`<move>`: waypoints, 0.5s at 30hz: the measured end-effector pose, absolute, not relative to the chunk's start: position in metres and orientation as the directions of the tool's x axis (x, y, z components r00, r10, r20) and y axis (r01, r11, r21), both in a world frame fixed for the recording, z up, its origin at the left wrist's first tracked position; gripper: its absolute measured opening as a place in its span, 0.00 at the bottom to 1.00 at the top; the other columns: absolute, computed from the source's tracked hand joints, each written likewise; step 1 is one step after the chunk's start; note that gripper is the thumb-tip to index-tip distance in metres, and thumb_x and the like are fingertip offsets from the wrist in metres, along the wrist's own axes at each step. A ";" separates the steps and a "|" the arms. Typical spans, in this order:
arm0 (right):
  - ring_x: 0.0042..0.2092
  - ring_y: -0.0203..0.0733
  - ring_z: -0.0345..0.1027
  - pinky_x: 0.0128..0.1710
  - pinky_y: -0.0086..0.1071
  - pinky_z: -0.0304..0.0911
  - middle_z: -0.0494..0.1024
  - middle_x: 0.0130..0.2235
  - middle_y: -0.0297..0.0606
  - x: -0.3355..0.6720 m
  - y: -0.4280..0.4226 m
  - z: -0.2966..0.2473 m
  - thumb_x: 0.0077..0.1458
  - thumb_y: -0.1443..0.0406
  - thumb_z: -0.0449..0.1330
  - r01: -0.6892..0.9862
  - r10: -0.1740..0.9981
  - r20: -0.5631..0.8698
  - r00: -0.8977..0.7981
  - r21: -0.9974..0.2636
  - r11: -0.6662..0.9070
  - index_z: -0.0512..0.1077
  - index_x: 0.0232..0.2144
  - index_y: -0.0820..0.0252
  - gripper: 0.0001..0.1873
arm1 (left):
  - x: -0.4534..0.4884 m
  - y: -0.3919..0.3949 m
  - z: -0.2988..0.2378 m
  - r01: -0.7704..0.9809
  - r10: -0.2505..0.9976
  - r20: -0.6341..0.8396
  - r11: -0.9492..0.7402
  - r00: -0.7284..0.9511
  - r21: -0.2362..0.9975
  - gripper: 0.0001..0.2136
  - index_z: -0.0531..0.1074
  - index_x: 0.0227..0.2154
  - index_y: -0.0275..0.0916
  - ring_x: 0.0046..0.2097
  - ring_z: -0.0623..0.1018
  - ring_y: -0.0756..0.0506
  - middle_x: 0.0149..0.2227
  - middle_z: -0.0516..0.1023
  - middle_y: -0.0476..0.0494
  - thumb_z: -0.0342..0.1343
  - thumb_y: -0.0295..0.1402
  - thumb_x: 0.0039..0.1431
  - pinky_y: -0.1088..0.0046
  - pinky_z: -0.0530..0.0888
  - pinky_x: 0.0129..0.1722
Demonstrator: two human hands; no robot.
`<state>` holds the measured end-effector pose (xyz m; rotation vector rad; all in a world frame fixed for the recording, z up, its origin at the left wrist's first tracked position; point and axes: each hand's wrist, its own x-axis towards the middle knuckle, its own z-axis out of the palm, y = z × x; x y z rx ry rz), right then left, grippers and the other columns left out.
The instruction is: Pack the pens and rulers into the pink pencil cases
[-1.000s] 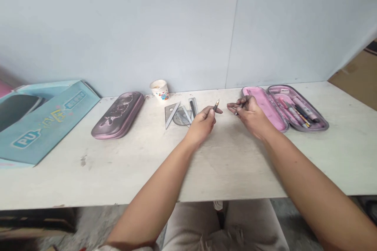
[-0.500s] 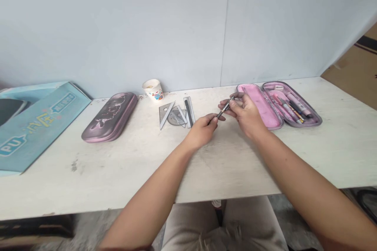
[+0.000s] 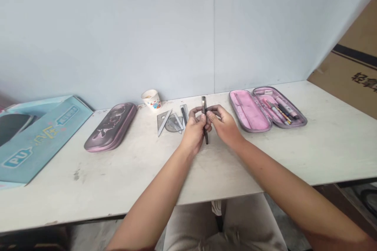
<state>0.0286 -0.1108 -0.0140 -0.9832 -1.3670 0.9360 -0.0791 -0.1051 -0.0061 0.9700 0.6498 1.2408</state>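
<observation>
A dark pen point(image 3: 206, 138) with a shiny metal upper end stands nearly upright in the picture, between my two hands above the table. My left hand point(image 3: 194, 131) is closed around its middle. From the other side, the thumb and fingers of my right hand point(image 3: 222, 123) pinch the same pen. Just beyond my left hand lie clear set squares and a protractor point(image 3: 171, 126), along with a ruler point(image 3: 184, 111) that has a dark strip on it. To the right, a pencil case point(image 3: 251, 115) lies unfolded, showing its pink lining and several pens and pencils.
A closed dark pencil case point(image 3: 111, 127) with pink edging lies on the left of the white table point(image 3: 141, 180). Behind it, near the wall, stands a paper cup point(image 3: 151, 100). An open blue box point(image 3: 44, 139) occupies the far left; a brown cardboard box point(image 3: 350, 66) is at right.
Both hands have come closer together and shifted left. The pen has turned from slanted to nearly upright in the picture. My view has swung slightly to the right.
</observation>
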 end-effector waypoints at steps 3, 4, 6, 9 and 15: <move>0.38 0.36 0.69 0.37 0.32 0.64 0.74 0.39 0.36 0.040 -0.116 -0.010 0.54 0.55 0.53 0.196 0.920 0.390 0.018 -0.904 0.380 0.64 0.39 0.56 0.13 | -0.068 -0.093 0.006 -0.583 0.984 0.119 -0.019 0.134 0.812 0.08 0.62 0.39 0.39 0.25 0.67 0.57 0.24 0.66 0.54 0.49 0.23 0.56 0.82 0.66 0.29; 0.38 0.37 0.69 0.37 0.32 0.64 0.75 0.38 0.36 0.046 -0.117 -0.009 0.54 0.56 0.53 0.252 0.920 0.391 0.000 -0.891 0.379 0.64 0.39 0.56 0.13 | -0.062 -0.089 0.011 -0.608 0.986 0.121 -0.026 0.116 0.793 0.08 0.63 0.38 0.38 0.26 0.68 0.57 0.25 0.67 0.53 0.48 0.23 0.57 0.82 0.67 0.31; 0.36 0.38 0.70 0.36 0.32 0.63 0.76 0.34 0.35 0.063 -0.120 -0.009 0.55 0.58 0.52 0.367 0.920 0.391 -0.030 -0.852 0.374 0.65 0.38 0.57 0.11 | -0.046 -0.082 0.018 -0.640 0.988 0.117 -0.023 0.105 0.768 0.07 0.63 0.38 0.38 0.28 0.70 0.56 0.27 0.69 0.51 0.46 0.23 0.58 0.80 0.69 0.35; 0.35 0.40 0.69 0.37 0.33 0.61 0.76 0.31 0.36 0.096 -0.123 -0.009 0.56 0.61 0.50 0.544 0.891 0.452 0.043 -0.758 0.359 0.66 0.33 0.58 0.08 | -0.008 -0.077 0.021 -0.596 0.980 0.106 0.015 0.168 0.803 0.07 0.63 0.39 0.37 0.31 0.73 0.54 0.30 0.72 0.49 0.45 0.24 0.59 0.75 0.70 0.40; 0.39 0.45 0.68 0.39 0.35 0.59 0.75 0.36 0.45 0.180 -0.122 -0.018 0.57 0.61 0.47 0.764 0.734 0.574 0.362 -0.634 0.119 0.66 0.36 0.61 0.12 | 0.081 -0.078 0.000 -0.006 0.892 0.164 -0.179 0.420 0.984 0.14 0.65 0.45 0.36 0.49 0.72 0.46 0.45 0.74 0.38 0.48 0.24 0.55 0.65 0.64 0.54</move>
